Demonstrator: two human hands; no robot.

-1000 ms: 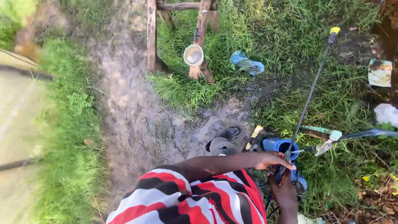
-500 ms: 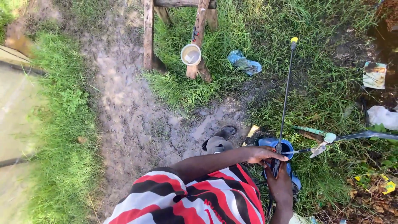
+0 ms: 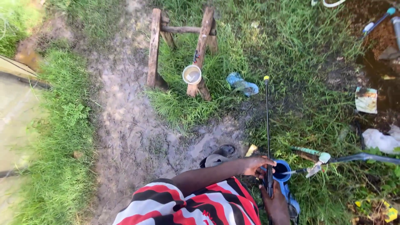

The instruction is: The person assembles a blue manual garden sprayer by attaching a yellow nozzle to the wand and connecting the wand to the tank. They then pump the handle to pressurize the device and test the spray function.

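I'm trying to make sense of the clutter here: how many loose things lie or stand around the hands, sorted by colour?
Blue: 3 - sprayer tank, crumpled cloth, tool tip
White: 3 - round cup, plastic bag, paper packet
Black: 1 - spray lance, gripped by the right hand, left hand touching it
Brown: 1 - wooden trestle
Total: 8

Rough wooden stand [image 3: 200, 46], glossy blue plastic tank [image 3: 283, 173], muddy path [image 3: 125, 125].

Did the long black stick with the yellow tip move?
Yes. The spray wand swung left, its yellow tip now nearer the blue rag by the wooden stand.
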